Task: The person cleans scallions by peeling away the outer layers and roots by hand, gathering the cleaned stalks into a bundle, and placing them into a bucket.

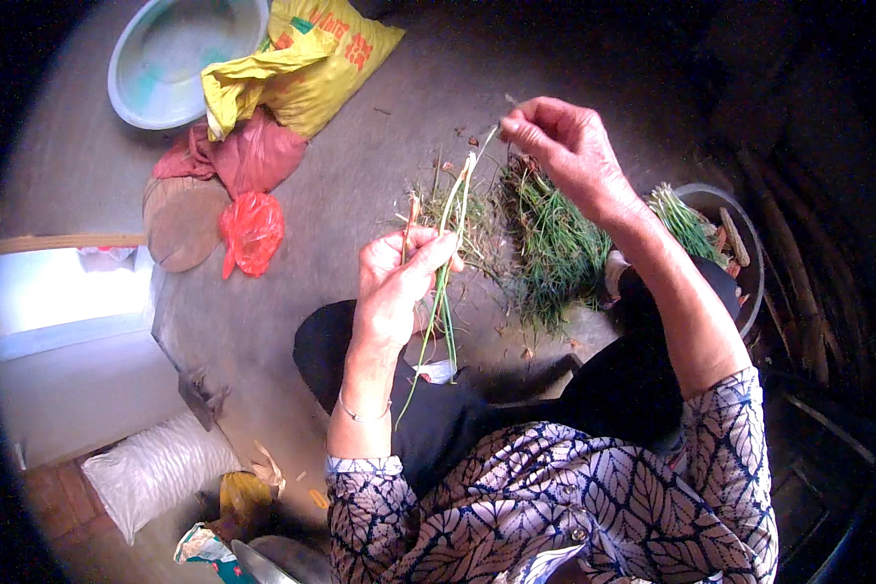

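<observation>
My left hand [401,281] grips a few thin scallions [449,212], white ends up and green leaves hanging over my lap. A brown dry stalk [412,219] also sticks up from its fingers. Up and to the right, my right hand [566,150] pinches thumb and forefinger together at the tip of a pale strand [490,137] from these scallions; a small blurred bit shows above the fingertips. Below the right hand, a heap of untrimmed scallions [555,233] lies on the floor. Loose roots and withered trimmings [474,226] are scattered beside it, partly behind the left hand.
A round tub [758,270] at right holds a bundle of scallions [690,226] and corn cobs [734,237]. At upper left are a plastic basin [182,66], a yellow sack [328,66], a red bag [254,233] and a round board [182,223]. A white sack [164,467] lies lower left.
</observation>
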